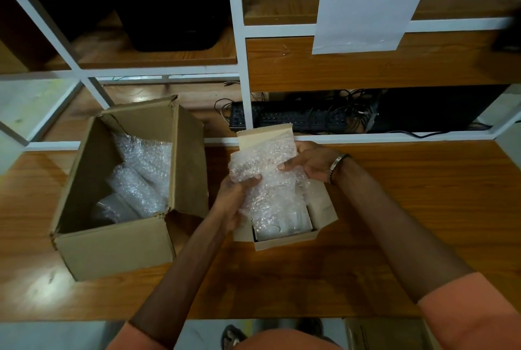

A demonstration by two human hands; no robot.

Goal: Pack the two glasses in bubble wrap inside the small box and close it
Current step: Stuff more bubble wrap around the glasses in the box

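Both hands hold a crumpled bundle of clear bubble wrap above the small open tan cardboard box: the left hand grips its near left side with curled fingers, and the right hand, a metal bangle at its wrist, clasps the far right side. Bundle's lower end reaches into the small box, which stands on the brown wooden table, its far flap raised. Left of it stands a larger open brown cardboard box containing further bubble-wrapped rolls.
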